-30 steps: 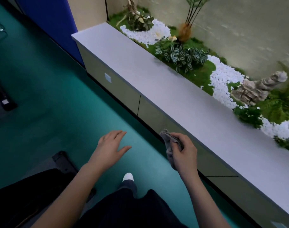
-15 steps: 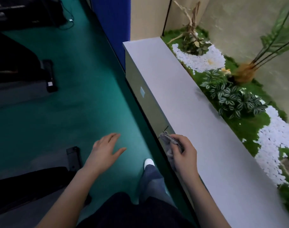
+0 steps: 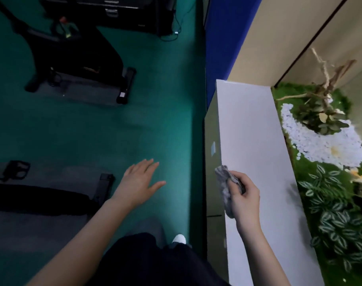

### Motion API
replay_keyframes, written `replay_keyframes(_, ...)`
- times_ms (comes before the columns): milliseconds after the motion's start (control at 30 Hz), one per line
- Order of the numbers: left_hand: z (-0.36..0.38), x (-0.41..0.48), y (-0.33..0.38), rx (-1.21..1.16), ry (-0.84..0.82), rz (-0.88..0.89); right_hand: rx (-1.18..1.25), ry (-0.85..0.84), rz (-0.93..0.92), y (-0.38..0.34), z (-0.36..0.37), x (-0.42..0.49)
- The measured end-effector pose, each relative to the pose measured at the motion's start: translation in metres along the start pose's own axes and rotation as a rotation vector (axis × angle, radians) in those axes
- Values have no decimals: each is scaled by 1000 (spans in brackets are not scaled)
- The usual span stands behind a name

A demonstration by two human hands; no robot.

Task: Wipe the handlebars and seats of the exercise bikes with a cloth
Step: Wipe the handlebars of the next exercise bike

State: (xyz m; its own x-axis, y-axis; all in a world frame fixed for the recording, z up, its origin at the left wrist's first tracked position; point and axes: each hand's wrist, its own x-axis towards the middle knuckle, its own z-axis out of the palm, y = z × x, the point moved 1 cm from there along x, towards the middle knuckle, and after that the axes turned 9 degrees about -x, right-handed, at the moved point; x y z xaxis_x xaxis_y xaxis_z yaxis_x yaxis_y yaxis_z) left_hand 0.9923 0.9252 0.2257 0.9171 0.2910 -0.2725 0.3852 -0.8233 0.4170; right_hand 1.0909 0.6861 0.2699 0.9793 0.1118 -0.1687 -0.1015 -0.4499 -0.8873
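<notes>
Exercise bike [image 3: 73, 52] now shows ahead; right hand [image 3: 246, 200] grips cloth [image 3: 223, 182].

Black garment [image 3: 155, 265], greyish trouser leg [image 3: 153, 227], white shoe [image 3: 179, 238].

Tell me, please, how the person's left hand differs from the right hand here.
The left hand is spread flat and empty; the right hand is curled round a crumpled grey cloth. The left hand hangs over the green floor; the right hand is above the white ledge. Both are bare and reach forward.

cloth [image 3: 224, 186]: grey, crumpled fabric | ledge [image 3: 252, 145]: smooth matt white | floor [image 3: 93, 137]: matt green
</notes>
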Motion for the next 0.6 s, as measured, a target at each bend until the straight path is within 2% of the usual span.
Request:
replay_keyframes(267,-24,91,-41,-75,30,-146,-103,-204,-160,-64,88,111)
replay_keyframes(600,-116,223,-121,-139,80,-261,-168,-298,-271,-172,202,237)
